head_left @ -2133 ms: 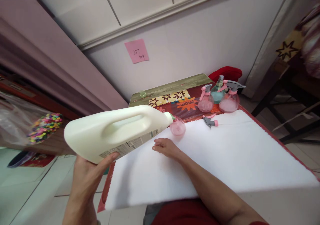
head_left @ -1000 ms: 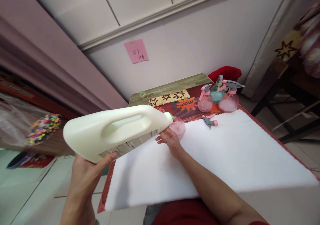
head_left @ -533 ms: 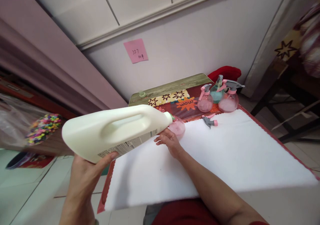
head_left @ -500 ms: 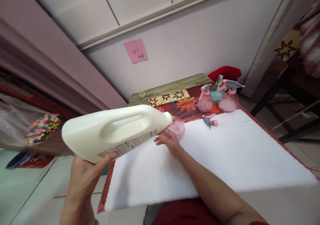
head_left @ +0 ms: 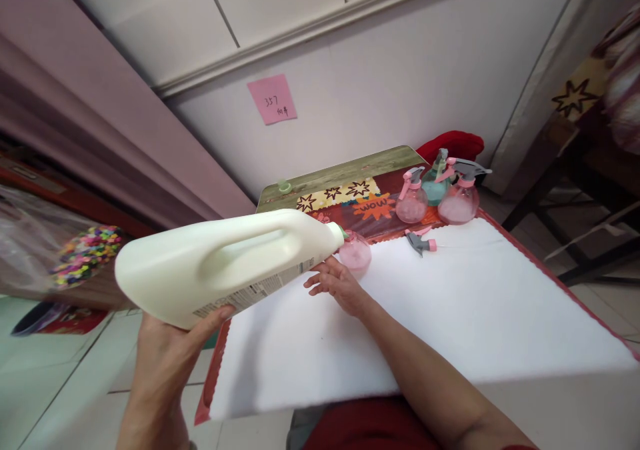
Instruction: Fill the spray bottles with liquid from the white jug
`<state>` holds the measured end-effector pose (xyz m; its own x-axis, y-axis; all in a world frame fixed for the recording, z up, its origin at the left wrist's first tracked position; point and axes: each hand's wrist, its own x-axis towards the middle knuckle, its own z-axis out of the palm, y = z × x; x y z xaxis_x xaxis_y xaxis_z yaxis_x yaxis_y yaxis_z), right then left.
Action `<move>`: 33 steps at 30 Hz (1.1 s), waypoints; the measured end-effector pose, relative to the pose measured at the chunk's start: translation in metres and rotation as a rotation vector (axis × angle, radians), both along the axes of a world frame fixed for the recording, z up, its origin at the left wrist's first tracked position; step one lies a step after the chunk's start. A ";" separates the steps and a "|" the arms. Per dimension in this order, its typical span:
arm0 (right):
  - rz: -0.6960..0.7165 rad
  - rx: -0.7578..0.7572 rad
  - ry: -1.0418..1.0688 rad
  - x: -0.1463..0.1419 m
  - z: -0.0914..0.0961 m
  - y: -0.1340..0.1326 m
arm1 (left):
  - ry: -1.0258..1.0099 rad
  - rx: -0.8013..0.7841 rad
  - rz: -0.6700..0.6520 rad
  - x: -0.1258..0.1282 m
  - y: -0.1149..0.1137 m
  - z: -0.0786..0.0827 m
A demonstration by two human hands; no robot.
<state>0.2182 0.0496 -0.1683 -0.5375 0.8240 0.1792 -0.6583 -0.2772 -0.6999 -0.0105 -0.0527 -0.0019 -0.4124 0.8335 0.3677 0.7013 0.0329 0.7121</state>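
My left hand is closed under the base of a large pale cream detergent bottle with a built-in handle, its thumb on the printed label. The bottle is tipped nearly level. Its green-rimmed mouth is at the top opening of a round pink spray bottle, which stands on the white cloth without its spray head. Under the neck, my right hand steadies the detergent bottle; its lower fingers are loosely spread and its thumb is hidden. A loose grey and pink spray head lies to the right.
Two pink spray bottles and a green one stand at the back right. The white cloth covers most of the table. A small green ring lies at the back left. A wall with a pink note rises behind.
The base end of the detergent bottle has shifted slightly left, its mouth staying at the pink bottle. My right fingers have moved slightly left.
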 end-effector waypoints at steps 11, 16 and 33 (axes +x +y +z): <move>0.060 -0.009 0.045 0.001 0.002 -0.001 | -0.043 -0.020 -0.007 0.005 0.001 0.007; 0.066 -0.014 0.037 0.002 0.003 -0.001 | -0.027 -0.018 -0.002 0.006 0.002 0.010; 0.082 -0.008 0.063 0.001 0.001 0.000 | -0.057 -0.019 -0.016 0.008 0.002 0.014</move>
<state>0.2197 0.0495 -0.1668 -0.5908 0.7795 0.2084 -0.6760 -0.3372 -0.6553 -0.0020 -0.0507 0.0120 -0.4191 0.8466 0.3280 0.6601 0.0360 0.7503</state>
